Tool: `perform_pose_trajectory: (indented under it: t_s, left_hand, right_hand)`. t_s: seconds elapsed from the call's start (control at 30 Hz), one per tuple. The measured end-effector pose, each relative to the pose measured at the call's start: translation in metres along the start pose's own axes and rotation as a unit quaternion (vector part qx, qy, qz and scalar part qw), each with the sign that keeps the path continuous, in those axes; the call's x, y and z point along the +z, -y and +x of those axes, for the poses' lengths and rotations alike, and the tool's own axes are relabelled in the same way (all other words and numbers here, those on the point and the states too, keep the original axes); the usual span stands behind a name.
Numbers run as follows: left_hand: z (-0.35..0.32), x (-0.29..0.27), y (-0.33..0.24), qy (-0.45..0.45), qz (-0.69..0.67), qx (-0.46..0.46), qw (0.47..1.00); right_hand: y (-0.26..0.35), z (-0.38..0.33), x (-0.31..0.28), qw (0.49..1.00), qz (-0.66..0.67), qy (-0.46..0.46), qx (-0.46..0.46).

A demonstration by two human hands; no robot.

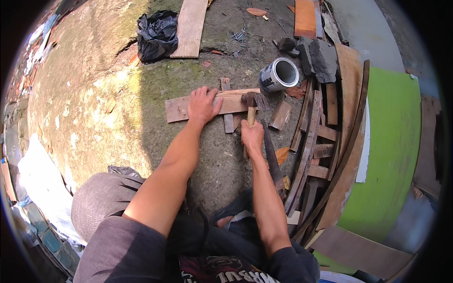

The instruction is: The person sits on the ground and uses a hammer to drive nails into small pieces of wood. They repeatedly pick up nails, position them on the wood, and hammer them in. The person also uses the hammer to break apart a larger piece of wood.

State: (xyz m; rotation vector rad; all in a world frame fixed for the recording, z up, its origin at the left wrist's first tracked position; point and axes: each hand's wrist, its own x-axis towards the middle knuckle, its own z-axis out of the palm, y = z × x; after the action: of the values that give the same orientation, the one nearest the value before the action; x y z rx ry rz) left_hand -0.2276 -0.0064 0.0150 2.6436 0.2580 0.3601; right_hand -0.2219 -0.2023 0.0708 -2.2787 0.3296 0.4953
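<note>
Under our left hand (pixel 204 104), pressed flat with fingers spread, lies a plank (pixel 181 107) on the ground. Just right of it, our right hand (pixel 252 135) is clamped on a hammer (pixel 250 107), its head resting on the plank's end; a can (pixel 279 74) stands beyond.

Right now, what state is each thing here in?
Plank: flat on the ground, pressed down by the left hand.
Hammer: gripped by the right hand, head on the plank.
Can: open, on its side.
Black bag: crumpled on the ground.
Nails: scattered loose.
</note>
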Motion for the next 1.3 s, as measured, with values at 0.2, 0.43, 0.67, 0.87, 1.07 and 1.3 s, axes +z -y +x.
perform_pose_trajectory:
  t_s: [0.2, 0.43, 0.67, 0.87, 1.07, 1.3]
  left_hand:
    - [0.004, 0.0, 0.005, -0.01, 0.003, 0.013, 1.0]
    - [0.007, -0.003, 0.004, 0.094, 0.024, -0.011, 0.995]
    - [0.015, -0.031, -0.052, 0.343, 0.243, -0.012, 0.907]
    - [-0.001, 0.003, -0.036, 0.298, 0.267, -0.033, 0.916]
    - [0.015, 0.0, -0.019, 0.297, 0.245, 0.05, 0.921]
    - [0.063, -0.057, 0.007, 0.152, 0.293, 0.56, 0.76]
  right_hand:
    - [-0.003, -0.005, 0.007, 0.996, -0.028, -0.071, -0.038]
    - [0.022, -0.013, -0.003, 0.988, 0.092, 0.006, 0.127]
    - [0.026, -0.028, -0.017, 0.983, 0.033, -0.027, 0.177]
    - [0.021, -0.04, -0.013, 0.991, 0.012, -0.017, 0.13]
    - [-0.02, -0.054, -0.023, 0.976, 0.161, -0.049, 0.14]
    - [-0.049, -0.038, -0.036, 0.934, 0.251, -0.213, 0.142]
